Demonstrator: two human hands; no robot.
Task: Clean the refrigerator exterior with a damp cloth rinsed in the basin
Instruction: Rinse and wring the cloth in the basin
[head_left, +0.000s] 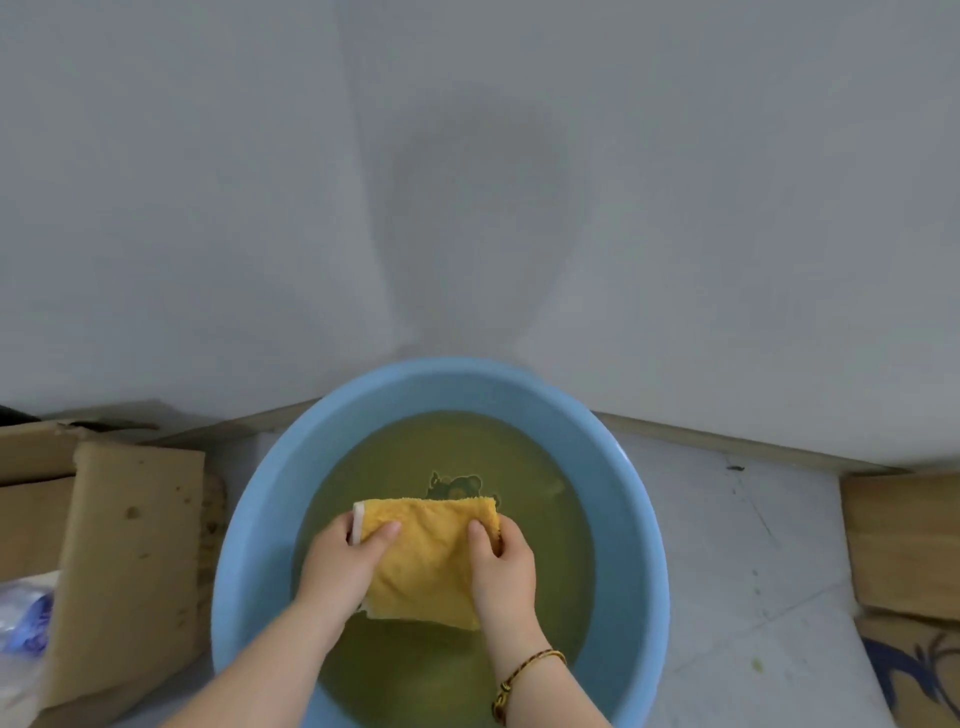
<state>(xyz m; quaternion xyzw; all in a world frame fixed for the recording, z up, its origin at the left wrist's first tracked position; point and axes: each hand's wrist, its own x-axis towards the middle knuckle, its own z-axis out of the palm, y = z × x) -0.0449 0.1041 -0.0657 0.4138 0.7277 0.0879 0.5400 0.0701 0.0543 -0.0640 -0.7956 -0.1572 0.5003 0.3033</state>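
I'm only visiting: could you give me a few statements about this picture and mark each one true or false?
1. The left hand and the right hand both grip the cloth above the basin. True.
2. The basin is red. False: it is blue.
3. The water is clear. False: it is murky yellow-green.
4. A bracelet is on the right wrist. True.
5. A cardboard box lies left of the basin. True.
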